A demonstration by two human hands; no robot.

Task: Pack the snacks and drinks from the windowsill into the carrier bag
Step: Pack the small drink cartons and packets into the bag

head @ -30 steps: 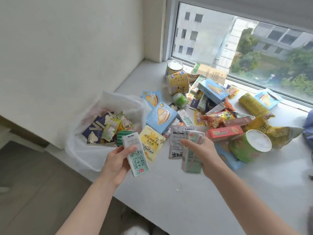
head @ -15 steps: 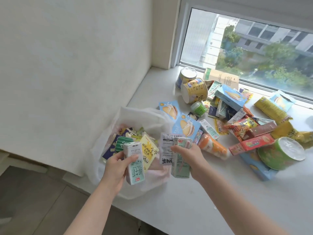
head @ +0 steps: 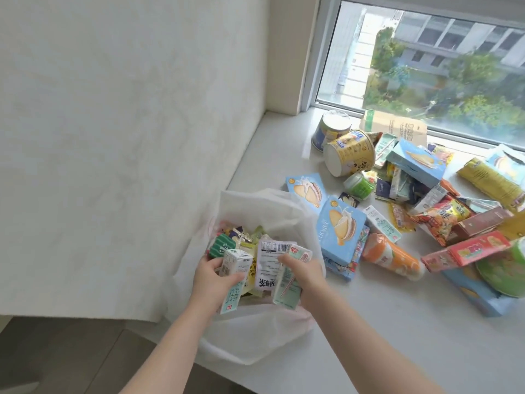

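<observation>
Now the left hand (head: 213, 281) is gripping a small drink carton (head: 235, 265), fingers (head: 231, 277) curled round it, over the open white bag (head: 257, 207) on the windowsill (head: 369, 331). The right hand (head: 305, 275) is pinching a white packet (head: 268, 264) and a green carton (head: 287, 290) together above the bag; other snacks (head: 341, 228) are lying just beside.

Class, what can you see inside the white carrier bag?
Inside the white carrier bag: a green striped packet and small wrapped snacks. The left hand with a mint-green carton, and the right hand with a pale carton and white pouch, cover whatever lies deeper.
</observation>
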